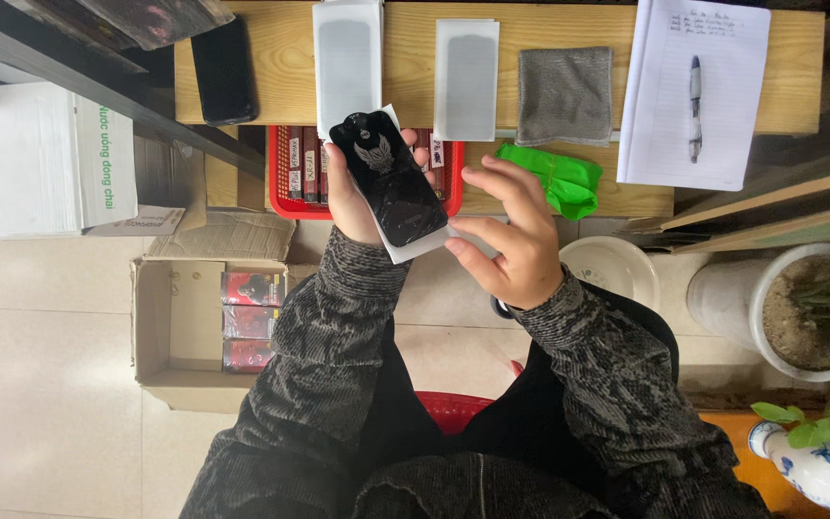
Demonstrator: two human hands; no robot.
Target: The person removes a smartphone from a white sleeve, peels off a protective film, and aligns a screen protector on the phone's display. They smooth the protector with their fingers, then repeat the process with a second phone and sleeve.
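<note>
On the worktop (pixel 569 29), left to right: phone (pixel 224 72), two sleeves (pixel 348 62), cloth (pixel 565 94), notepad (pixel 692 91) with pen (pixel 695 106) on it. Basket (pixel 280 168) just below the worktop edge, behind the held panel (pixel 388 178). Bag (pixel 551 180) right of the basket. Box (pixel 175 322) on the floor at left, probably holding packets (pixel 252 322). Pot (pixel 804 308) at right.

Glossy black panel (pixel 388 178) with grey winged emblem, red basket (pixel 283 183), green cloth (pixel 554 180), grey cloth (pixel 564 94)
</note>
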